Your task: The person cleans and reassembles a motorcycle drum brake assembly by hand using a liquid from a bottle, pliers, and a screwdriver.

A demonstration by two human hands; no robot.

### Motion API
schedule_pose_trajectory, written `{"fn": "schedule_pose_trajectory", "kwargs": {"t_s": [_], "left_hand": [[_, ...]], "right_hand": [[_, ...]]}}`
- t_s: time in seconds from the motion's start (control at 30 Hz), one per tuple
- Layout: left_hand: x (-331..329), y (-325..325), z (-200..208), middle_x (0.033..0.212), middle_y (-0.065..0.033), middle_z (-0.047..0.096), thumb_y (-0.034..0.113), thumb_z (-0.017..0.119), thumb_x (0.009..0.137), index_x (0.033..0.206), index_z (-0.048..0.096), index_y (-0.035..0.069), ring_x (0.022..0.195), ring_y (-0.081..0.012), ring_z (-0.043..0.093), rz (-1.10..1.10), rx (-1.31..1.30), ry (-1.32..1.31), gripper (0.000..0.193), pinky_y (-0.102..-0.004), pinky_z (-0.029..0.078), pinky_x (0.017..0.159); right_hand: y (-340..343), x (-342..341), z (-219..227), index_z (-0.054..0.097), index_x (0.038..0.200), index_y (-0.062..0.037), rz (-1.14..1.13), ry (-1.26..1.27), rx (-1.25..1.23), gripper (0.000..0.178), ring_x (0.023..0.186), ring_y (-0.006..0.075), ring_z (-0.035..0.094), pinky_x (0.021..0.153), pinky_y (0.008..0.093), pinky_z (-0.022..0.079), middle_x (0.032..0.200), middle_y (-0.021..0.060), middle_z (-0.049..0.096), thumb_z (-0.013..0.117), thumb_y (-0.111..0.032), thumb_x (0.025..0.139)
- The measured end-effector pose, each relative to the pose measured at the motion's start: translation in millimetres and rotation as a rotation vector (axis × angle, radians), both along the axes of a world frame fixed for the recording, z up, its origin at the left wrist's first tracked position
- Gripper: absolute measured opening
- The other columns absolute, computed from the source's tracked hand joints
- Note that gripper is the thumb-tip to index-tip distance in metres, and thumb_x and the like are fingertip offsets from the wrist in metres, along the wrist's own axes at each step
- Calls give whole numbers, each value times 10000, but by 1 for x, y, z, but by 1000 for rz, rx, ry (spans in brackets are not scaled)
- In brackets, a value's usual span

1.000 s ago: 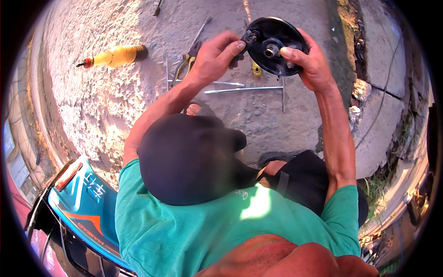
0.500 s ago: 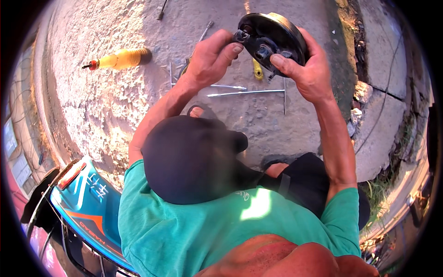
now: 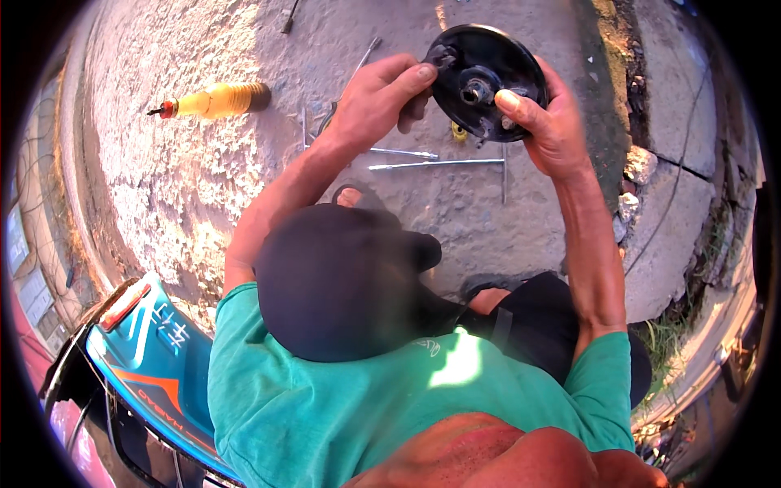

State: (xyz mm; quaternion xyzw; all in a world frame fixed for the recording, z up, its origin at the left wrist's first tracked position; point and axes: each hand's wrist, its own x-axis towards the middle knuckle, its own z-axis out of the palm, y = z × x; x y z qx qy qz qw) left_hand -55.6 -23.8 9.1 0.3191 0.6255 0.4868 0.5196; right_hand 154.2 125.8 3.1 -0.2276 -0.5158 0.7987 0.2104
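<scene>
Above the ground at the top centre is a round black drum brake (image 3: 455, 69), with a greasy hub boss in its middle and small fittings on its face. My right hand (image 3: 553, 122) grips its right rim, the thumb pressed on the face near the boss and the fingers behind. At the left rim, my left hand (image 3: 381, 99) is closed with thumb and forefinger pinching the edge near a small lever; its other fingers curl underneath. The plate's face is tilted up toward me, and its back is hidden.
Below the hands lie T-handle wrenches (image 3: 455, 163) and a yellow-handled tool (image 3: 459, 131), partly covered by the brake. A bottle of yellowish liquid (image 3: 220, 100) with a red cap lies left. A blue vehicle panel (image 3: 154, 358) is at lower left, broken concrete slabs (image 3: 671, 220) at right.
The drum brake has turned so its face with the hub boss shows more fully. My left hand's fingers have shifted at its left edge; the right hand keeps its hold.
</scene>
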Motion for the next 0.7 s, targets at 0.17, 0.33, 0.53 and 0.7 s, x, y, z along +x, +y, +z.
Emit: {"fn": "schedule_pose_trajectory", "kwargs": {"t_s": [0.17,0.33,0.53,0.7], "left_hand": [[-10,1,-5,738,-15,603,364,593,1078,907,632,49,642,-84,547,-99,-29,176,360,-259,448,570],[-19,5,-2,725,10,598,384,636,1051,907,647,65,647,-72,533,-131,-68,106,350,-243,425,582],[-24,8,9,698,37,560,408,666,1027,855,639,80,626,-57,489,-154,-73,231,371,-241,379,566],[-15,9,11,685,52,524,419,673,1022,838,639,80,621,-51,458,-209,-156,179,387,-251,345,549]], "right_hand": [[13,6,16,628,1342,-18,117,-122,117,602,1042,124,676,900,293,567,1154,52,720,884,-251,849],[16,3,2,623,1345,-1,98,-21,28,600,1052,124,671,918,288,556,1148,47,718,862,-274,867],[19,0,-3,581,1390,16,125,23,-80,619,1053,127,671,932,293,548,1181,61,711,832,-238,885],[27,6,-3,575,1396,15,177,-17,-85,636,1053,119,668,920,287,549,1189,66,706,832,-245,876]]}}
